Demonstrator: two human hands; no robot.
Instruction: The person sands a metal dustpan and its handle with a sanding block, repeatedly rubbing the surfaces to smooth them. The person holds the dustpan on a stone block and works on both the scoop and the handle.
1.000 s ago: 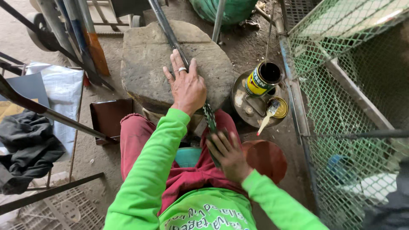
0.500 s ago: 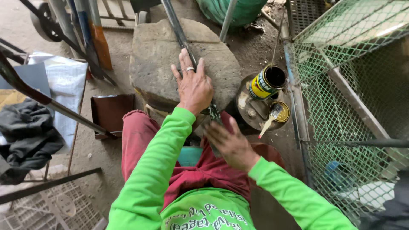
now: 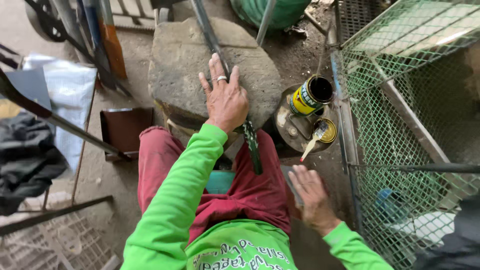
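Left hand (image 3: 226,97) lay flat, fingers (image 3: 216,67) spread, pressing the long metal bar (image 3: 252,145) down onto the round stone slab (image 3: 180,60) at upper centre of frame. Bar ran from top centre down across the slab to the red trousers (image 3: 160,160), lower end painted green. Right hand (image 3: 312,192) sat lower right, fingers loosely open, gripping nothing, beside the thigh. Open paint can (image 3: 311,95) and brush (image 3: 315,140) sat right of the slab, near green mesh (image 3: 400,75)

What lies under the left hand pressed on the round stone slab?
A long dark metal bar runs beneath the left hand across the round grey stone slab. The stretch of bar under the palm is covered.
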